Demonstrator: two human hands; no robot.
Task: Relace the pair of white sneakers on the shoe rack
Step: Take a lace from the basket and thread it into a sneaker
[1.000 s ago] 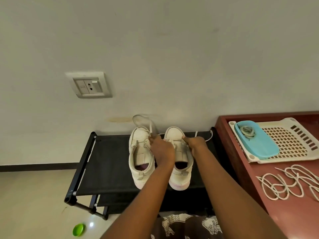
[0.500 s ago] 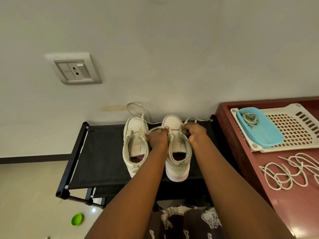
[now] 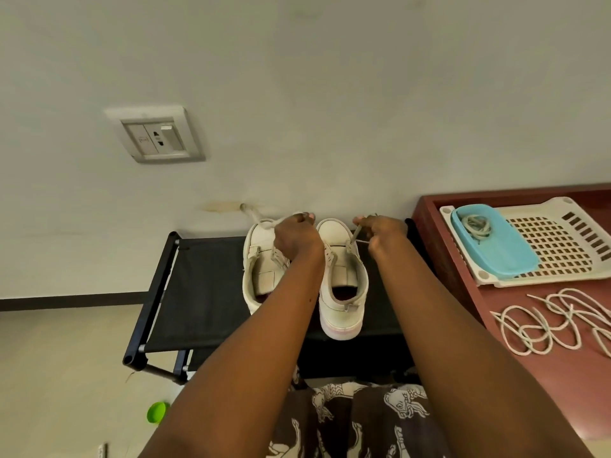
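Two white sneakers stand side by side on the black shoe rack [image 3: 205, 292], toes toward the wall: the left sneaker [image 3: 261, 269] and the right sneaker [image 3: 342, 279]. My left hand [image 3: 296, 238] hovers between their toes and pinches one end of a white lace [image 3: 254, 214] that trails toward the wall. My right hand [image 3: 383, 231] pinches the other lace end [image 3: 357, 233], which runs down to an eyelet on the right sneaker. Both ends are pulled apart and taut.
A red-brown table [image 3: 562, 391] stands to the right with a white perforated tray [image 3: 562, 246], a blue lid holding a coiled lace [image 3: 492, 246], and loose white laces [image 3: 555, 322]. A wall socket [image 3: 155, 135] is up left. A green cap [image 3: 158, 412] lies on the floor.
Both hands have moved forward toward the sneakers' toes and spread apart, drawing the lace ends outward. The view has shifted as my head moved.
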